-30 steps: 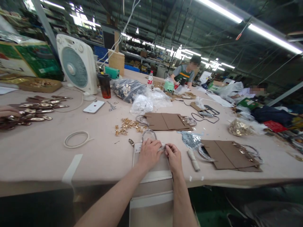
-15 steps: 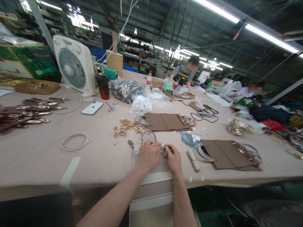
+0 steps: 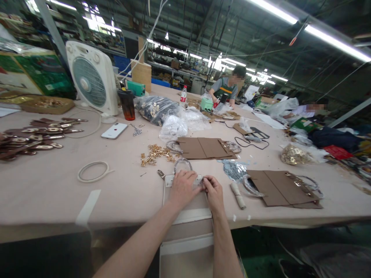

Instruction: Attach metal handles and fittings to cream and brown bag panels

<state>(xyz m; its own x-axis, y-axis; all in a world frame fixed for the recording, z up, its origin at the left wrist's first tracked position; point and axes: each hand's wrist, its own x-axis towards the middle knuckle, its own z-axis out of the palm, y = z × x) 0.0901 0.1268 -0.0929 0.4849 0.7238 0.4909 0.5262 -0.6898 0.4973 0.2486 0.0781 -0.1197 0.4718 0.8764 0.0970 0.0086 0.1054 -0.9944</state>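
Observation:
My left hand (image 3: 183,188) lies over the upper part of a pale, unfinished bag piece (image 3: 193,217), its fingers stretched out flat and its thumb pointing right. At the piece's top right corner, my right hand (image 3: 213,193) is closed in a pinch; whatever sits between the fingertips is too small and covered to name. The bag piece drapes over the table's front edge, and its lower part (image 3: 187,260) hangs between my forearms. A plastic-wrapped handle (image 3: 183,161) arches beyond my left hand. Just left of the top edge rests a metal clasp plate (image 3: 161,174).
Gold-coloured fittings (image 3: 156,154) lie loose beyond my hands. Brown bags stand flat behind (image 3: 206,148) and to the right (image 3: 285,188). A rolled cloth (image 3: 238,196) is near my right hand, a tape roll (image 3: 93,172) to the left. Farther off are a phone (image 3: 114,131) and a fan (image 3: 89,81).
My left fingers have shifted slightly, with the thumb now reaching toward the right hand. The right hand still pinches at the same corner. The whole view has moved a little.

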